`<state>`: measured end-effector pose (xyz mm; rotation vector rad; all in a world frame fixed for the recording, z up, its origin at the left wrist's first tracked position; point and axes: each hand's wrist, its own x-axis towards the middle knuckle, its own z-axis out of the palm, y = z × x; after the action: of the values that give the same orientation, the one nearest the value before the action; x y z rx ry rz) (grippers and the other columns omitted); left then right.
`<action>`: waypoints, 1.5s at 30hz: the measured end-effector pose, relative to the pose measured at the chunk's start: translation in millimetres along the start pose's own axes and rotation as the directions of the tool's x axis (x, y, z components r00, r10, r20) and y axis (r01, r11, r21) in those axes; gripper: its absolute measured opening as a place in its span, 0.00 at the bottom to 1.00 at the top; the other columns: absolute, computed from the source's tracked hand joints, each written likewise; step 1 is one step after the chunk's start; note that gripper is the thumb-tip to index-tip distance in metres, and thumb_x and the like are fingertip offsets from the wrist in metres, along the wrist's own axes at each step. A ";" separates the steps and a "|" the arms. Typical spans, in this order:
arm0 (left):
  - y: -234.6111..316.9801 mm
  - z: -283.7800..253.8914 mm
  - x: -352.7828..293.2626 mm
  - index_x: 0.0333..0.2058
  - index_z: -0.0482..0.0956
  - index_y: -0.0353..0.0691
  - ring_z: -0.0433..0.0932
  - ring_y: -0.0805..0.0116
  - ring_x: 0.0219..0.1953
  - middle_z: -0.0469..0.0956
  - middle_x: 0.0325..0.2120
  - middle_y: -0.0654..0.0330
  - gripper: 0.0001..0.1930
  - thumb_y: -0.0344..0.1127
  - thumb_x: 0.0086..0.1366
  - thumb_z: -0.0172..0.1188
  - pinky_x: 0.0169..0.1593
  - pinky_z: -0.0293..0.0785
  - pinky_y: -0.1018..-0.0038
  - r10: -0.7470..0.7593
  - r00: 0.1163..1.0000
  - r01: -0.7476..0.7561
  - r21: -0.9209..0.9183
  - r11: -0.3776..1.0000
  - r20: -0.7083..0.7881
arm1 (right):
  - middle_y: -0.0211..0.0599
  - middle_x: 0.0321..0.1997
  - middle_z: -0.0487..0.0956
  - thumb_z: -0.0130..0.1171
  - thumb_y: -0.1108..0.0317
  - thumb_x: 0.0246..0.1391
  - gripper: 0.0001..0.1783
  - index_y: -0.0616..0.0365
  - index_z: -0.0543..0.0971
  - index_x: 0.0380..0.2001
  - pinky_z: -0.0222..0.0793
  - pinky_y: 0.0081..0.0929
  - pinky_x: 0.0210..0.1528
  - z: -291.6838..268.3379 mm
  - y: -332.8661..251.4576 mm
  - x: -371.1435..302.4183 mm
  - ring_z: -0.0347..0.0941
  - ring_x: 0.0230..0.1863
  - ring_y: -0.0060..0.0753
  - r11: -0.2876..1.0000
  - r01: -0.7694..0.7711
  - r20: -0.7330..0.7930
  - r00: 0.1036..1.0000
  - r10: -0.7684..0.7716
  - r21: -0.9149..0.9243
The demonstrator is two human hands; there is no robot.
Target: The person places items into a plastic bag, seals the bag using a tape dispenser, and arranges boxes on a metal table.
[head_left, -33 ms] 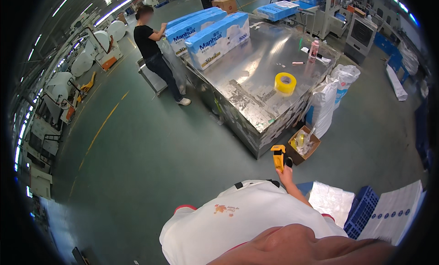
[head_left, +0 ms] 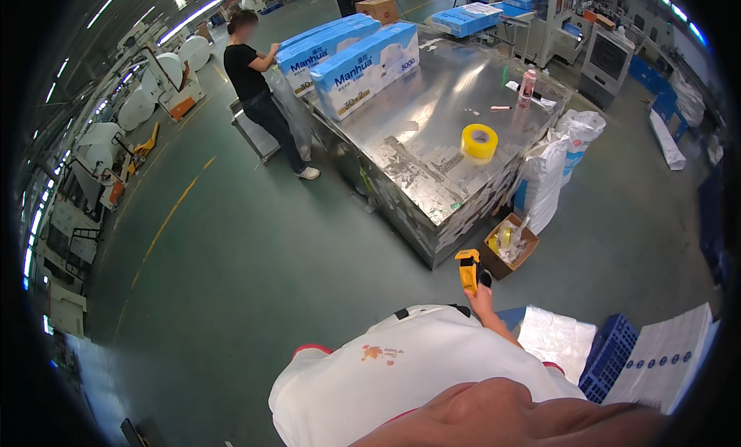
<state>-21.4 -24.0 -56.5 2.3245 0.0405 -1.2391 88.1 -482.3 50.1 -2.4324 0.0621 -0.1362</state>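
Observation:
My right hand [head_left: 480,296] is closed around the grip of a yellow and black tape dispenser [head_left: 469,271]. It is held out in front of me, low beside the near corner of a large metal-topped table [head_left: 432,131]. My left hand is not in view. A wide roll of yellow tape [head_left: 479,141] lies on the table near its right side. Just beyond the dispenser, an open cardboard box [head_left: 503,271] on the floor contains crumpled clear plastic and yellow tape rolls.
Blue-and-white packs [head_left: 367,69] stand along the table's far left side, where a person in black [head_left: 251,77] touches one. A pink bottle [head_left: 527,88] is on the table's right. White sacks [head_left: 546,185] lean beside it. A blue crate [head_left: 610,354] sits at my right.

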 end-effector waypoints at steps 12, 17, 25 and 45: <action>71.7 -81.9 105.8 0.34 0.80 0.44 0.77 0.61 0.32 0.78 0.31 0.56 0.13 0.44 0.53 0.56 0.38 0.73 0.67 0.060 0.995 -0.040 0.248 0.968 -0.074 | 0.51 0.32 0.77 0.61 0.54 0.42 0.22 0.62 0.73 0.33 0.68 0.40 0.38 -3.0 24.6 -27.3 0.73 0.37 0.52 0.882 -0.465 0.034 0.885 0.464 0.072; 122.6 -49.9 121.8 0.33 0.79 0.42 0.76 0.62 0.28 0.79 0.30 0.57 0.14 0.44 0.55 0.54 0.33 0.72 0.65 0.203 0.976 -0.215 0.193 0.957 0.083 | 0.51 0.33 0.77 0.61 0.48 0.39 0.27 0.62 0.73 0.33 0.68 0.41 0.39 12.0 28.6 4.9 0.73 0.38 0.51 0.871 -0.469 0.276 0.826 0.491 -0.147; 157.9 -104.3 156.6 0.35 0.79 0.41 0.76 0.63 0.33 0.79 0.32 0.56 0.16 0.46 0.53 0.57 0.37 0.71 0.66 0.026 0.999 -0.028 0.040 0.999 0.035 | 0.46 0.27 0.75 0.62 0.55 0.40 0.20 0.62 0.74 0.26 0.62 0.39 0.43 4.1 11.3 145.7 0.70 0.34 0.48 0.993 0.036 0.150 0.989 -0.018 -0.115; 241.5 -204.1 250.9 0.37 0.78 0.40 0.77 0.64 0.35 0.79 0.32 0.56 0.19 0.48 0.54 0.57 0.40 0.71 0.69 0.020 0.999 -0.028 -0.226 0.974 -0.037 | 0.45 0.31 0.72 0.51 0.69 0.35 0.12 0.63 0.74 0.27 0.52 0.35 0.50 27.9 -24.5 414.7 0.65 0.40 0.42 0.870 0.281 0.126 0.960 -0.252 -0.404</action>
<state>343.9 -195.7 -59.5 2.1430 0.1567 -1.1196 503.4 -479.3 78.8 -2.8658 -0.3107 -0.1771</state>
